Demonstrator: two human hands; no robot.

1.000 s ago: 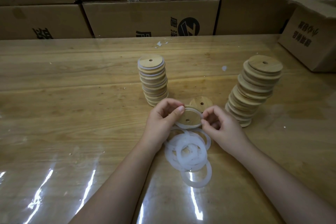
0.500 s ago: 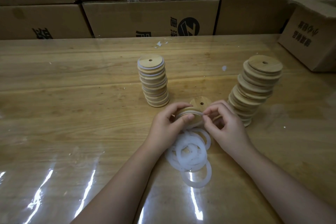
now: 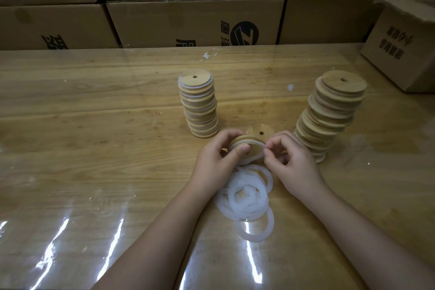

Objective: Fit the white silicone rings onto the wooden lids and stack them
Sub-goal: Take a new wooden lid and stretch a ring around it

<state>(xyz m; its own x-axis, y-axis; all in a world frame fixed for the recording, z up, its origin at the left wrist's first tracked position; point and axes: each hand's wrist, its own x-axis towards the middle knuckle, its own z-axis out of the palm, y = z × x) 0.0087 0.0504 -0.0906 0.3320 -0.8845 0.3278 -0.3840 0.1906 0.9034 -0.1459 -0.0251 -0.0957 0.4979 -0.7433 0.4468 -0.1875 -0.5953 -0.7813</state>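
Note:
A wooden lid (image 3: 238, 140) is held tilted just above the table, with a white silicone ring (image 3: 253, 148) around its underside. My left hand (image 3: 217, 160) grips the lid's left edge, thumb on the ring. My right hand (image 3: 290, 160) pinches the ring at its right side. Another bare lid (image 3: 259, 130) lies just behind. A stack of ringed lids (image 3: 200, 106) stands behind on the left. On the right leans a taller stack of bare lids (image 3: 329, 115). Several loose white rings (image 3: 247, 198) are piled below my hands.
The wooden table (image 3: 94, 136) has a glossy clear cover with glare near the front. Cardboard boxes (image 3: 195, 19) line the back edge, and an open box (image 3: 400, 47) sits at the far right. White scraps (image 3: 208, 55) lie near the back.
The lid has tipped from facing up to edge-on, and both hands have closed in on it. My right fingers have worked the ring onto the lid's right side.

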